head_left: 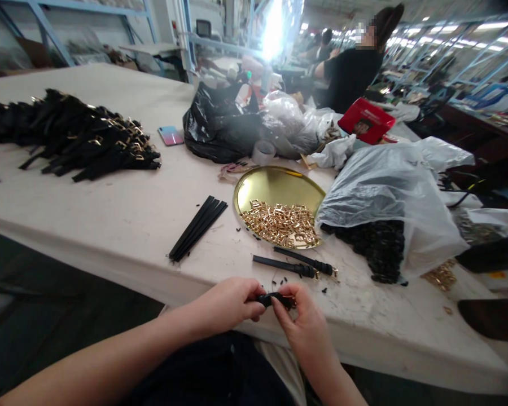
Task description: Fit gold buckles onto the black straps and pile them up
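Note:
Near the table's front edge, my left hand pinches one end of a black strap. My right hand grips the same strap at its other end, where a bit of gold-coloured metal shows between the fingers. Just beyond lie two black straps with gold buckles and a few tiny black pieces. Behind them a round gold tray holds a heap of small gold buckles. Several plain black strips lie in a bundle to the left of the tray.
A large pile of black buckled straps covers the table's left side. A phone lies beside a black plastic bag. On the right, a clear plastic bag spills black pieces. A person in black is beyond the table.

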`<state>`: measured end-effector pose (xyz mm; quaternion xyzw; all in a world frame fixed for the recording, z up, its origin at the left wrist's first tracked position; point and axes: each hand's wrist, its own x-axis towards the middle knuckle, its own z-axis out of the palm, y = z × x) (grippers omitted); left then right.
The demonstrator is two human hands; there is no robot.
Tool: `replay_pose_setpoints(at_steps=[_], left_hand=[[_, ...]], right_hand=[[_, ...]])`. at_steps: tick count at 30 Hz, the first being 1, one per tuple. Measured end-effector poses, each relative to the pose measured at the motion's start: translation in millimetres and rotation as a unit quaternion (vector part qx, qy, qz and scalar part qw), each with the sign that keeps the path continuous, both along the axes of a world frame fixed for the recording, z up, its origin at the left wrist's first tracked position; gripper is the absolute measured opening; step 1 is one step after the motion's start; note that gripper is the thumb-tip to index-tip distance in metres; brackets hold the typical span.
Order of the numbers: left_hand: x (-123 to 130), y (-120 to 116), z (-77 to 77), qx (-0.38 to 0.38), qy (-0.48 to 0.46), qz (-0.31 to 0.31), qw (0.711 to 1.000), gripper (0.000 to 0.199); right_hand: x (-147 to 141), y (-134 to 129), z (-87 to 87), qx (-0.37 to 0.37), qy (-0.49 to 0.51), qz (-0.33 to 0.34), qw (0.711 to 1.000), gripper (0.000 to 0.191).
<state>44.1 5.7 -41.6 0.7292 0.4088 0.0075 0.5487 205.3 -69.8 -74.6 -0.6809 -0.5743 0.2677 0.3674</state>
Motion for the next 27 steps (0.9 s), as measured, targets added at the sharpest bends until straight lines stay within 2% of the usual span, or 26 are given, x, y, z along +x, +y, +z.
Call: replay_pose_setpoints(at_steps=[3, 6, 8, 10, 13, 17, 19, 22, 24, 27], left_hand=[[5.6, 1.4, 0.4, 0.053, 0.029, -0.014, 0.998, 0.022], [10.3, 3.2, -3.3, 0.074, 0.035, -0.020, 0.996, 0.024], [13.0, 4.6, -7.0, 0.075, 0.027, -0.017, 0.997, 0.024], [14.4, 6.2, -10.8, 0.056, 0.004, -0.017, 0.998, 0.023], [13.2, 9.3, -15.0, -0.006, -0.030, -0.008, 1.000, 0.026], [12.5, 14.0, -14.4, -0.038, 0.000, -0.006, 0.999, 0.021], [16.4, 17.3, -11.2, -0.014, 0.018, -0.021, 1.000, 0.018], [25.5, 25.1, -4.7, 0.085, 0.036, -0.043, 0.995, 0.019], [31.1, 31.3, -0.9, 0.148, 0.061, -0.056, 0.985, 0.022], [39.6, 37.4, 2.3, 0.193, 0.099, -0.083, 0.973, 0.024]], right_hand=[[-3.2, 0.5, -3.2, 0.044, -0.074, 0.000, 0.996, 0.008], [-5.3, 3.5, -6.4, 0.035, -0.075, -0.003, 0.997, 0.006], [-3.7, 6.4, -7.1, -0.001, -0.022, -0.005, 1.000, 0.007], [0.6, 9.2, -7.1, -0.051, 0.077, 0.006, 0.996, 0.011], [8.1, 11.8, -7.1, -0.107, 0.224, 0.017, 0.969, 0.017], [11.3, 14.4, -7.9, -0.108, 0.269, -0.020, 0.957, 0.020], [11.7, 16.8, -8.4, -0.106, 0.283, -0.034, 0.953, 0.021], [16.6, 20.8, -8.7, -0.096, 0.301, -0.049, 0.948, 0.025], [23.0, 22.5, -9.0, -0.083, 0.270, -0.048, 0.958, 0.025], [34.9, 24.1, -10.7, -0.068, 0.175, -0.037, 0.982, 0.025]])
